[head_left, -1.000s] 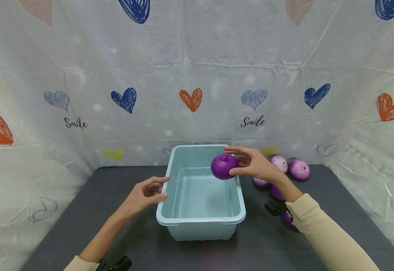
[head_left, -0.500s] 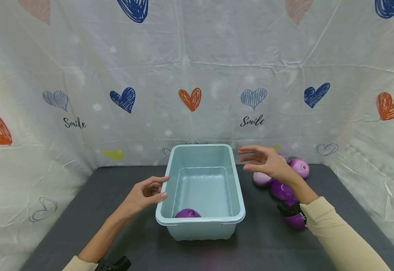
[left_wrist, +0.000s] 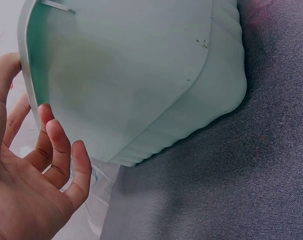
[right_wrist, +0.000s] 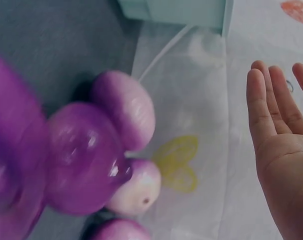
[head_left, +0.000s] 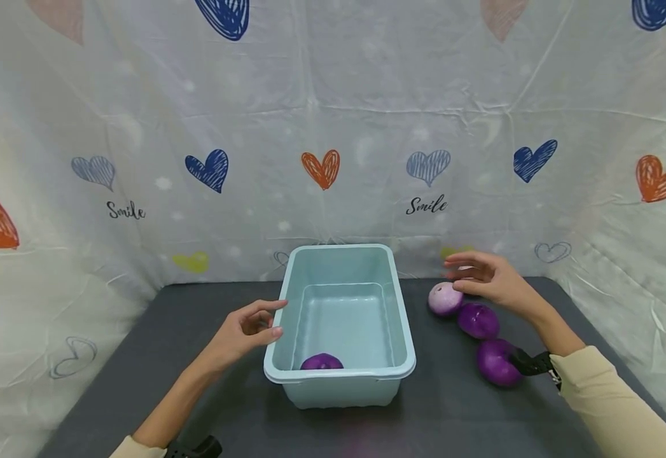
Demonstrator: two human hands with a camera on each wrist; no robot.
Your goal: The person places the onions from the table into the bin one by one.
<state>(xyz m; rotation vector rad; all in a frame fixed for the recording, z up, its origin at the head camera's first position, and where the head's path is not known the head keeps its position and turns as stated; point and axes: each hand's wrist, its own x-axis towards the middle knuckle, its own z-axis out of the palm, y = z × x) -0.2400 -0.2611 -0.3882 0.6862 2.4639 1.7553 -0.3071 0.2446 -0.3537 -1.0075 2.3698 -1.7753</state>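
My left hand [head_left: 248, 327] rests its fingertips at the left rim of a pale blue plastic basin [head_left: 340, 374], its other fingers loosely bent in the left wrist view. One red onion [head_left: 322, 362] lies inside the basin by the near wall, partly hidden by the rim. On the right, my right hand [head_left: 493, 280] hovers over the onion group with bent, spread fingers and holds nothing. Below it are a pale pink onion [head_left: 444, 299], a dark purple onion [head_left: 478, 320] and a larger purple onion [head_left: 495, 362]. Two further onions, hidden behind the hand, show in the right wrist view, one pale [right_wrist: 136, 187].
A dark grey cloth [head_left: 436, 413] covers the table. Behind it hangs a white curtain [head_left: 367, 191] printed with hearts, close to the basin's far end. The larger purple onion sits right by the black strap [head_left: 530, 362] on my right wrist.
My right hand let go of a purple onion, which now lies in the basin's near end. The hand then moved right, over the other onions. My left hand stayed at the rim.
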